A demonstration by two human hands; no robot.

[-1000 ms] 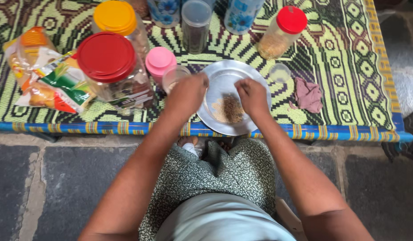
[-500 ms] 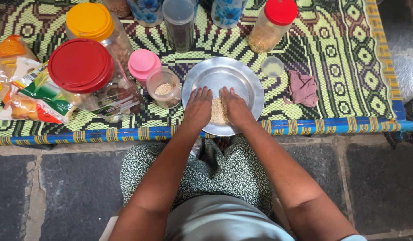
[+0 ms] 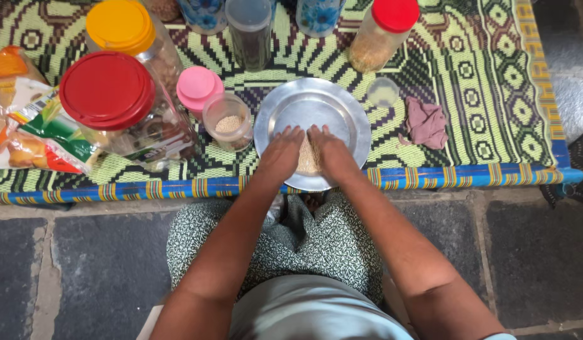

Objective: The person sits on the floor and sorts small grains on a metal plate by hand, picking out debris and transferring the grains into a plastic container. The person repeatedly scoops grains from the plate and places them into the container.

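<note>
Both hands lie palm-down on the steel plate (image 3: pixel 316 104), the left hand (image 3: pixel 280 154) and the right hand (image 3: pixel 329 153) side by side with fingers flat and close together, cupping a small heap of pale seeds (image 3: pixel 307 158) between them; neither grip pinches or lifts anything, and the seeds sit in the narrow gap between the two palms, touching both. Judged from how things lie, the seeds are already out on the plate and drawn into one mound near its front edge, while the far half of the plate is bare metal, so the gathering looks nearly done and whatever sorting or moving of the heap follows is not yet begun. Just left of the plate stands a small open tub (image 3: pixel 227 121) with the same pale seeds inside, and behind it a pink-lidded jar (image 3: pixel 197 88). Farther left of the plate is a large jar with a red lid (image 3: pixel 107 90), a yellow-lidded jar (image 3: pixel 121 25) and a snack packet (image 3: pixel 36 132). Right of the plate lie a small clear lid (image 3: pixel 383 92) and a crumpled pink cloth (image 3: pixel 425 123); behind the plate stands a red-capped bottle (image 3: pixel 381 34). All rest on a green woven mat (image 3: pixel 486 75).
</note>
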